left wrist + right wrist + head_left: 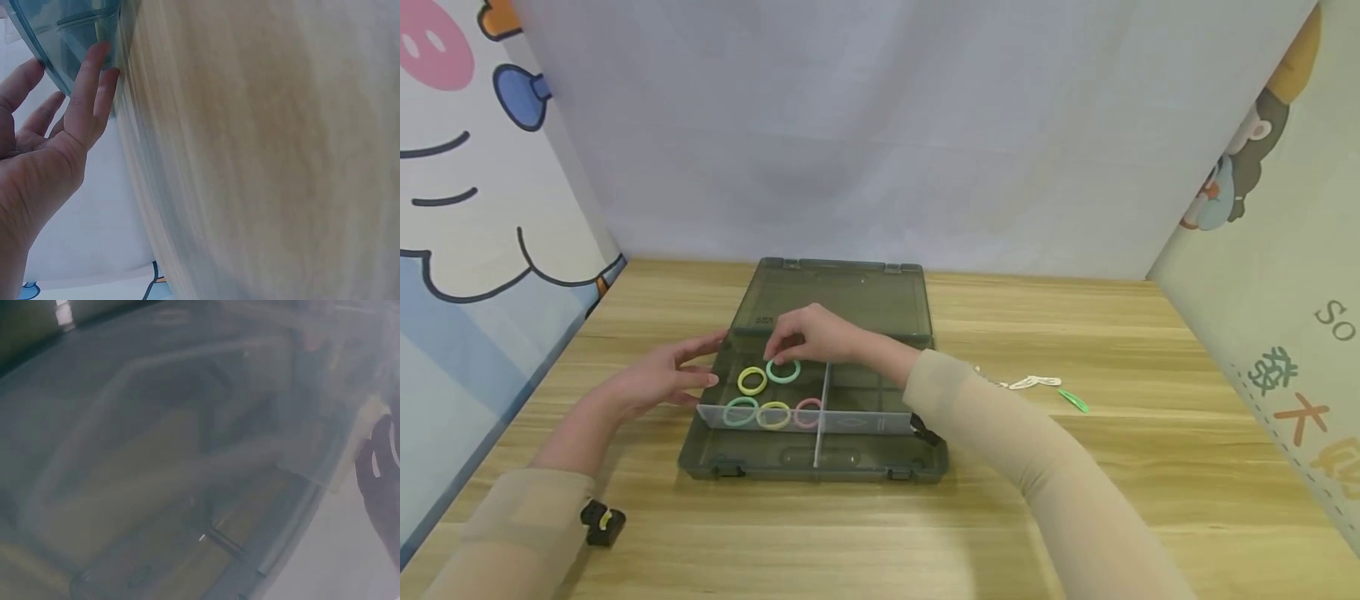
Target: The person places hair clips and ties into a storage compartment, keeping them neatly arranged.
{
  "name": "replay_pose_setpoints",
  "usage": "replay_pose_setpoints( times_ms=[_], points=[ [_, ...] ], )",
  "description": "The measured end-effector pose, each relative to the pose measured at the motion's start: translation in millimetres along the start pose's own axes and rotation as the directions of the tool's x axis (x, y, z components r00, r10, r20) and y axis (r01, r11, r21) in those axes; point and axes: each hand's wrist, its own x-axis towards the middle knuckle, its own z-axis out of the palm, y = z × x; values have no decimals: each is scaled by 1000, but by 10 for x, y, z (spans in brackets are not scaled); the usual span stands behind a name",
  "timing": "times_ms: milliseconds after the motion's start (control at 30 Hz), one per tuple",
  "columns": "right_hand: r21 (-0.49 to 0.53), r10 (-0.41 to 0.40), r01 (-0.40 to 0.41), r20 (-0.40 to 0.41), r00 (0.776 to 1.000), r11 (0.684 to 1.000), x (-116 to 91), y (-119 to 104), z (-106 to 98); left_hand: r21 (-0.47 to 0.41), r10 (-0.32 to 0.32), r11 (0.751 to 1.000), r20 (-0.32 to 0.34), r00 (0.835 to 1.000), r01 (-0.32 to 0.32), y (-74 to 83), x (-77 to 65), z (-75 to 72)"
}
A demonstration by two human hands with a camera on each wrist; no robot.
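A dark translucent divided box (775,477) stands on the table with its lid (842,296) laid back. Over its left compartment my right hand (820,335) pinches a mint-green hair tie (783,382) between thumb and fingers. In that compartment a yellow hair tie (742,387) lies beside it; another mint-green one (730,423), a second yellow one (773,427) and a pink one (808,425) line the front divider. My left hand (658,377) rests against the box's left side, fingers spread, also seen in the left wrist view. The right wrist view is hazy and shows mostly box plastic.
Right of the box, partly behind the right sleeve (1000,417), lie white hair clips (1036,382) and a green hair clip (1073,401). A white cloth wall (880,167) stands behind the wooden table (1112,500), with printed panels on both sides.
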Motion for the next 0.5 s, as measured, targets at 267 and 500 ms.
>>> replay_pose_setpoints(
  times_ms=[267,500],
  points=[
    [-41,17,-17,9,1000,999,11,68,123,-6,-2,1000,-9,1000,2,10,5,9],
    [-121,49,-45,25,999,992,31,96,208,-5,2,1000,-14,1000,-3,-1,-9,10]
  ],
)
